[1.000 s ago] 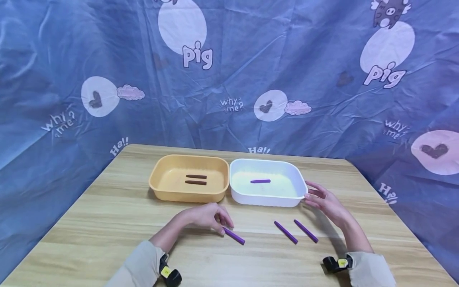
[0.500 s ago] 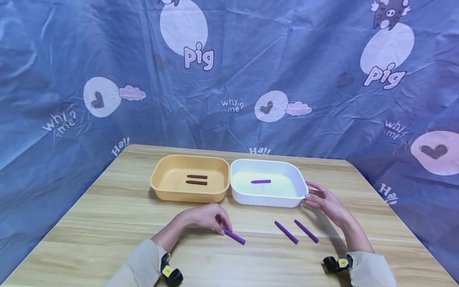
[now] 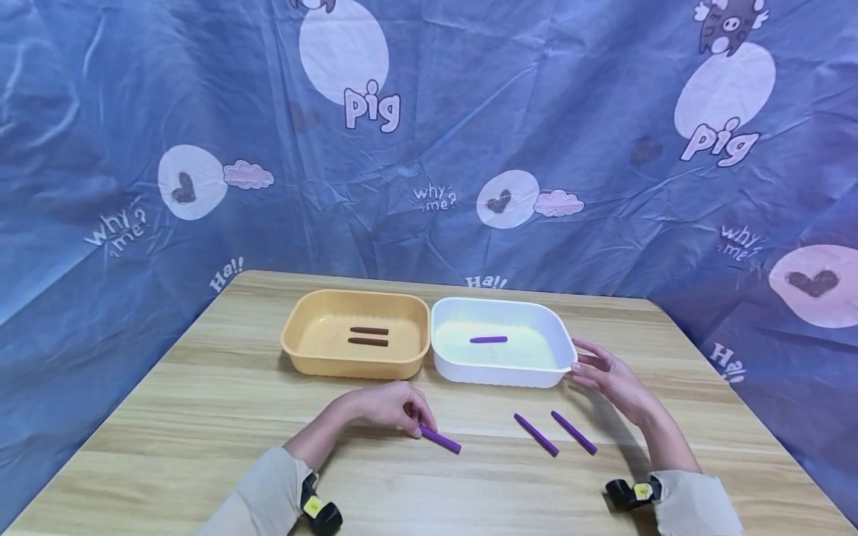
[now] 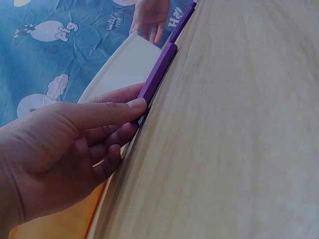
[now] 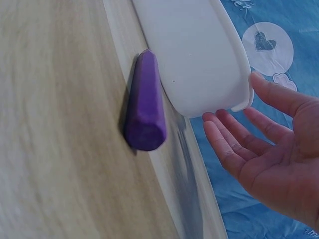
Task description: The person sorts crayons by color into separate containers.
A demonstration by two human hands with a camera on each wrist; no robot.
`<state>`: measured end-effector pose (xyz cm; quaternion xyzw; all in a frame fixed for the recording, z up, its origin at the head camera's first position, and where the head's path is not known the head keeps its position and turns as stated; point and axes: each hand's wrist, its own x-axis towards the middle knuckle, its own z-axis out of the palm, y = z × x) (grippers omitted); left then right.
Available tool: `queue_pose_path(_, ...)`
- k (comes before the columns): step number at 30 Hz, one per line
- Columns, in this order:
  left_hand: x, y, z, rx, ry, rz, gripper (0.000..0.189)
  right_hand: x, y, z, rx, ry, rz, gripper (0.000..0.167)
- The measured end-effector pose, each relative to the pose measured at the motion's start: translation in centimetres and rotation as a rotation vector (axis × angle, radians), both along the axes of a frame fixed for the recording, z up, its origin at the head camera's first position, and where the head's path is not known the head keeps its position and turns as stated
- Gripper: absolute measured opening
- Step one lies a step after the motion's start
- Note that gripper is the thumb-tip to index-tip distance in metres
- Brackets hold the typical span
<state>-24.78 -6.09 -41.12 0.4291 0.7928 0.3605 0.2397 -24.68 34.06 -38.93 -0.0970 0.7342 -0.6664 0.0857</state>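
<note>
My left hand (image 3: 392,404) pinches one end of a purple crayon (image 3: 441,439) between thumb and fingers, low over the table. In the left wrist view, the thumb lies along this crayon (image 4: 158,72). My right hand (image 3: 613,380) touches the right end of a white plastic bin (image 3: 496,374), its fingers nearly straight. The right wrist view shows those fingertips at the rim and corner of the bin (image 5: 199,55). One purple crayon (image 3: 488,339) lies inside the white bin. Two more purple crayons, a left one (image 3: 536,435) and a right one (image 3: 573,432), lie between my hands.
A yellow-orange bin (image 3: 355,368) stands against the white bin's left side. Two brown crayons, an upper one (image 3: 369,330) and a lower one (image 3: 368,342), lie in it. Behind the wooden table (image 3: 429,499) hangs a blue printed curtain (image 3: 402,246).
The purple crayon in my left hand has shifted very slightly to the right. My right hand stays on the white bin, and the other crayons lie as before.
</note>
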Motion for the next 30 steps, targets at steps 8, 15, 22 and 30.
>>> queue_pose_path(8, 0.1, 0.2, 0.2, 0.006, 0.004, 0.036, 0.020, -0.1, 0.2, -0.1, 0.015, 0.010, 0.011, 0.065)
queue_pose_path(15, 0.1, 0.2, 0.5, 0.031, 0.021, 0.021, 0.023, -0.2, 0.2, -0.1, 0.023, 0.004, 0.009, 0.065)
queue_pose_path(22, 0.0, 0.4, 0.9, 0.069, 0.035, 0.075, 0.025, -0.2, 0.3, -0.1, 0.028, 0.009, 0.009, 0.064)
queue_pose_path(30, 0.2, 0.8, 1.7, 0.086, 0.070, 0.141, 0.024, -0.2, 0.3, -0.1, 0.008, 0.008, 0.010, 0.064)
